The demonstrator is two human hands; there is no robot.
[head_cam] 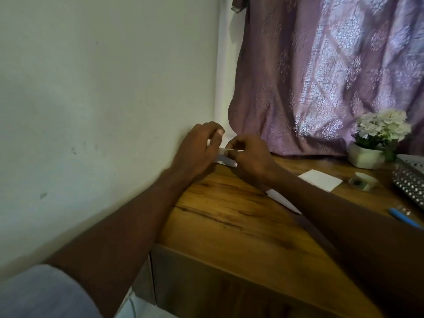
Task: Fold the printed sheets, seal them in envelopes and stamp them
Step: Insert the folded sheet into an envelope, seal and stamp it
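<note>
At the far left corner of the wooden desk (pixel 229 226) both hands meet over a small white folded paper or envelope (pixel 223 159). My left hand (pixel 197 150) holds its left end, fingers curled above it. My right hand (pixel 250 157) pinches its top edge between thumb and fingers. Most of the paper is hidden behind the hands. A second white folded sheet (pixel 283 200) lies on the desk, partly under my right forearm. A square white sheet or envelope (pixel 320 180) lies further right.
A tape roll (pixel 362 181) sits beside the square sheet. A potted white flower (pixel 378 138) stands at the back right, a perforated metal tray (pixel 408 177) at the right edge, a blue pen (pixel 403 218) in front. Wall on the left, purple curtain behind.
</note>
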